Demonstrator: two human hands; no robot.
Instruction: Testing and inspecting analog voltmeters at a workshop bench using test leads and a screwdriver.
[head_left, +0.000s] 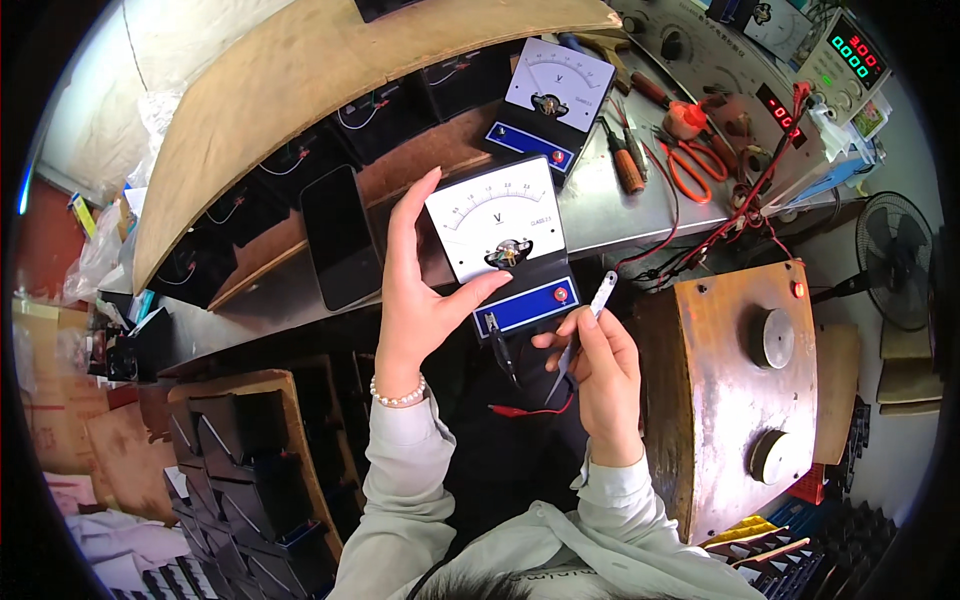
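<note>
My left hand is wrapped round an analog voltmeter with a white dial and a blue strip, thumb on its lower face. Its mechanism shows through an opening below the dial. A black crocodile clip grips the left terminal, while the red terminal at the right of the strip has nothing on it. Just below, a red crocodile clip hangs loose. Between the fingers of my right hand is a slim tool with a whitish end upward and a grey pointed end downward, close to the meter's lower right corner.
Behind stands a second voltmeter. Screwdrivers and orange-handled pliers lie right of it. A black phone leans beside a wooden-topped row of black housings. To the right are a metal-faced box with knobs, a power supply and red leads.
</note>
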